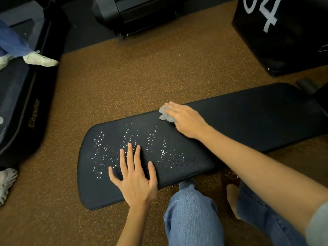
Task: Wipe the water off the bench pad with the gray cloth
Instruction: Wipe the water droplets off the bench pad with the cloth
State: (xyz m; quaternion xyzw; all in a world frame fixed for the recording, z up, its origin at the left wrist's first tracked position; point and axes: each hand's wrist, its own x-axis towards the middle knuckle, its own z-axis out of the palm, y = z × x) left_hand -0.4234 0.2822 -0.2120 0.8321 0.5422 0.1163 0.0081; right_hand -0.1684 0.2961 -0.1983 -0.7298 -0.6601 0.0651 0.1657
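Right hand (184, 119) presses the bunched gray cloth (164, 113) onto the black bench pad (248, 112), frame center, at the pad's far edge. Water droplets (131, 144) lie lower left of the cloth, along the pad's long axis. Left hand (134, 176) rests flat, fingers spread, on the wet patch. Right hand nearer the cloth; the wipe likely runs leftward.

One bench pad (230, 121), one gray cloth (165, 114), two hands, left (134, 181) and right (184, 119), three pale shoes (40, 59), two black boxes (284, 41).
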